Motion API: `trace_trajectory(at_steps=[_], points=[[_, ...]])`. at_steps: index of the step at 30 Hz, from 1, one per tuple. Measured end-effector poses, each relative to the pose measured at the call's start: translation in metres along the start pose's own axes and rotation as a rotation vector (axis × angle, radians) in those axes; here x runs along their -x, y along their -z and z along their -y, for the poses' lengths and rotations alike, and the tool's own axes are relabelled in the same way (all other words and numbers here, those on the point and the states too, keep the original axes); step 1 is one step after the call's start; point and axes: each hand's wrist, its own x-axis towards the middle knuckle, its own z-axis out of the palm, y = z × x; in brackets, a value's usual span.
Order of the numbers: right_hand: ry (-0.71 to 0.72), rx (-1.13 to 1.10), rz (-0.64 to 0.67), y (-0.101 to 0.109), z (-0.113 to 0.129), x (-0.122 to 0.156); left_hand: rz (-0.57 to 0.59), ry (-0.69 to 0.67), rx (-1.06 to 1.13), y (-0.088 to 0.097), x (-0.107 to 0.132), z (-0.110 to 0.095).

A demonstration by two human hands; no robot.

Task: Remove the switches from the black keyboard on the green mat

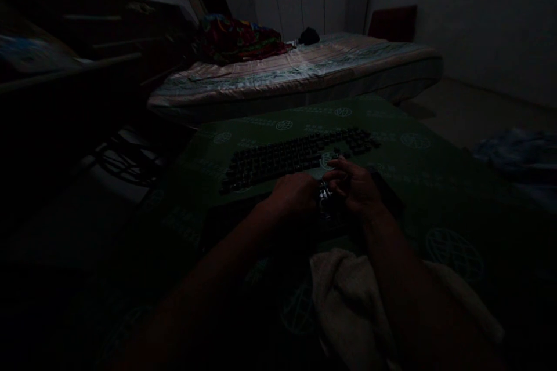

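Note:
The light is very dim. A dark keyboard base (235,207) lies on the green table, and bright bare patches show on it between my hands. My left hand (296,190) rests over the middle of the base with its fingers curled closed; whatever they grip is hidden. Just to its right, my right hand (354,185) is above the base, fingers bent toward the thumb. Anything between those fingertips is too small and dark to name. Beyond both hands, loose black keycaps (278,156) are laid out in rows like a keyboard.
A pale cloth (343,295) lies by my right forearm on the printed green tabletop (300,122). Behind the table stands a bed (304,75) with a colourful blanket (239,37). Dark shelving (117,64) is at the left, and a bundle of fabric (517,153) at the right.

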Motion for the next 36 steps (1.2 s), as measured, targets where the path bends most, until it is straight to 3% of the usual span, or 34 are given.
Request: trace_trajectory(at_steps=[5,9,13,17,19,22,26,30,33,36], points=[[-0.016,-0.021,-0.04,-0.001,0.002,0.002,-0.089,-0.093,0.039,-0.013,0.006,-0.019],[-0.02,-0.029,-0.049,-0.001,0.003,0.004,-0.053,-0.067,0.01,-0.016,0.009,-0.03],[-0.028,-0.06,-0.046,-0.001,0.003,0.002,0.013,-0.085,-0.011,-0.008,0.015,-0.021],[-0.037,-0.078,-0.043,-0.001,0.003,0.001,0.002,-0.002,-0.042,-0.003,0.021,-0.012],[-0.032,-0.067,-0.052,-0.002,0.003,0.002,-0.035,0.032,-0.033,-0.005,0.022,-0.013],[-0.036,-0.073,-0.065,-0.003,0.004,0.003,-0.07,-0.026,0.033,-0.015,0.021,-0.022],[-0.01,-0.102,-0.082,-0.002,0.005,0.004,-0.05,-0.077,0.027,-0.02,0.02,-0.032],[0.033,-0.144,-0.103,-0.002,0.007,0.002,0.032,-0.075,-0.014,-0.01,0.024,-0.02],[0.055,-0.165,-0.108,-0.002,0.007,0.002,0.013,-0.004,-0.034,-0.003,0.027,-0.01],[0.07,-0.183,-0.114,-0.003,0.007,0.002,-0.032,0.017,-0.008,-0.006,0.027,-0.015]])
